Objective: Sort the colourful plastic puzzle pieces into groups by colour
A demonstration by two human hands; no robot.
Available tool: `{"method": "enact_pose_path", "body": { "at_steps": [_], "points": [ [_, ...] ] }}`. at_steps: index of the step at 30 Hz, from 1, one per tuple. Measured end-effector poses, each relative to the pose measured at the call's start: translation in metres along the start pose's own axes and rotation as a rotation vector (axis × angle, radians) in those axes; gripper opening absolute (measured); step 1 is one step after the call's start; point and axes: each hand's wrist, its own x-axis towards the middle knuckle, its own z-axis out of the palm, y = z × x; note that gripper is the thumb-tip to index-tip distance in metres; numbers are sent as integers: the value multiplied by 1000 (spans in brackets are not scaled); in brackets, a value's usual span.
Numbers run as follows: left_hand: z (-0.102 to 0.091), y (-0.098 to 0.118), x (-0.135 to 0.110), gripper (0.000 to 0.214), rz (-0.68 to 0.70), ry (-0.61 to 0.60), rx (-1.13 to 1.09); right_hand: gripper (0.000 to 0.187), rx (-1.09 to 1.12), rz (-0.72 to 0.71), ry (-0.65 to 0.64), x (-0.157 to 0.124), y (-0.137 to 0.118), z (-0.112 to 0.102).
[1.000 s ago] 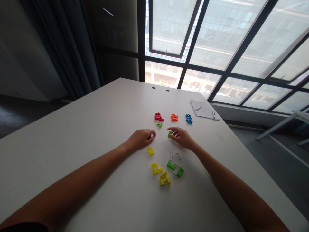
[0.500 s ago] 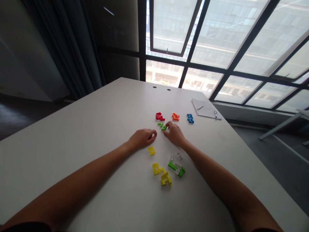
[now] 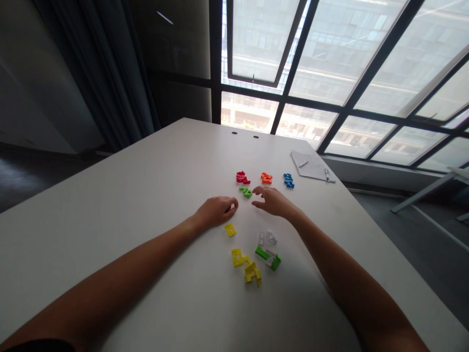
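Observation:
My left hand [image 3: 216, 211] rests curled on the white table [image 3: 146, 195], nearest a small yellow plastic puzzle piece [image 3: 230, 230]. My right hand [image 3: 273, 202] hovers with fingers spread, just right of joined lime-green pieces [image 3: 245, 192], and holds nothing. Farther off lie red pieces [image 3: 242, 177], orange pieces [image 3: 266, 178] and blue pieces [image 3: 288, 180]. Nearer me are a yellow heap [image 3: 251, 272], a flat yellow piece [image 3: 237, 257], a green piece [image 3: 267, 258] and clear pieces [image 3: 269, 238].
A sheet of paper [image 3: 311, 165] with a pen [image 3: 328, 176] lies at the table's far right corner. Large dark-framed windows [image 3: 311, 63] stand beyond the far edge. A dark curtain [image 3: 110, 73] hangs at the left, and the floor lies below the table's edges.
My right hand has let go of the green piece and moved right, away from it. The green pieces now lie together. My left hand has not visibly moved.

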Motion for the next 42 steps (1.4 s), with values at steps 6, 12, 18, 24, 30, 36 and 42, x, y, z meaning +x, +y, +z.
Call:
{"method": "enact_pose_path", "body": {
  "at_steps": [6,12,18,24,30,36,42],
  "points": [
    [0,-1,0,18,4,-1,-8,21,55,-163,-560,-52,-51,-60],
    [0,-2,-1,19,6,8,-19,14,-194,-230,-649,-72,-92,-42],
    [0,-3,-2,18,9,13,-29,13,-402,-176,-597,-72,-96,-24],
    [0,-3,-2,18,14,11,-27,18,-427,-161,-601,-69,-94,-14],
    [1,-3,-1,19,12,16,-21,15,-424,-210,-547,-71,-99,-11],
    [0,-3,-1,21,7,15,-20,17,-345,-293,-510,-65,-97,-13],
    [-2,-1,-1,21,33,14,-30,17,-59,-309,-192,-37,-61,-16]
  ]
}}
